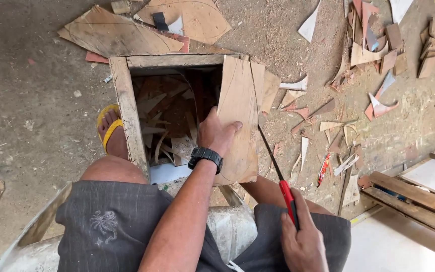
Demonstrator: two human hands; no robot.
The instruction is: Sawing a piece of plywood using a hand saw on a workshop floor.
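My left hand (215, 134), with a black watch on its wrist, grips the left edge of a flat plywood board (239, 116) that rests on the right rim of an open wooden box (126, 100). A curved pencil line runs across the board. My right hand (302, 241) holds the red handle of a thin hand saw (277, 170). The dark blade of the saw reaches forward along the board's right edge. The box holds several curved wood offcuts (164, 121).
My foot in a yellow sandal (110, 129) stands left of the box. Marked plywood sheets (122, 35) lie beyond it. Wood scraps (373, 45) and sawdust cover the dirt floor at right. Timber frames and a white panel (419, 194) lie at lower right.
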